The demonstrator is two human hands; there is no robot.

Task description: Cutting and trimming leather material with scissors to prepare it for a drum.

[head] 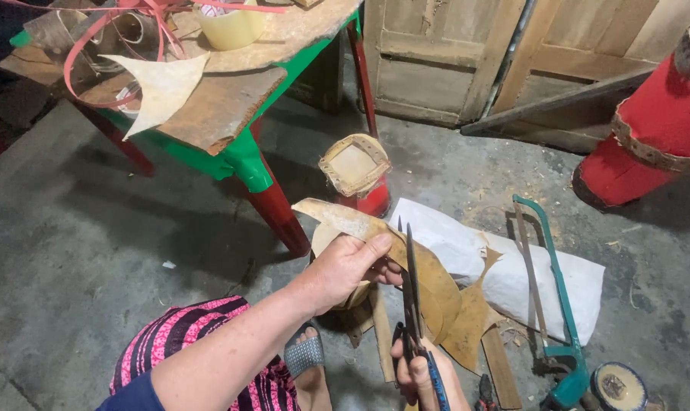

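Left hand (pixel 348 266) grips the upper edge of a tan, curved sheet of stiff rawhide (pixel 436 293), held up above the concrete floor (pixel 78 243). Right hand (pixel 421 373) closes around the handles of long dark metal scissors (pixel 413 297), blades up against the hide. White sack (pixel 512 266), green-framed hacksaw (pixel 558 304) lie beyond; red-legged green table (pixel 246 152) at left.

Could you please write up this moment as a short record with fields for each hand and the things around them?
Left hand: grips a tan hide piece
Right hand: holds black scissors, blades pointing up beside the hide
Floor right: green hacksaw beside a white sack
Behind: small red drum, table with green and red legs
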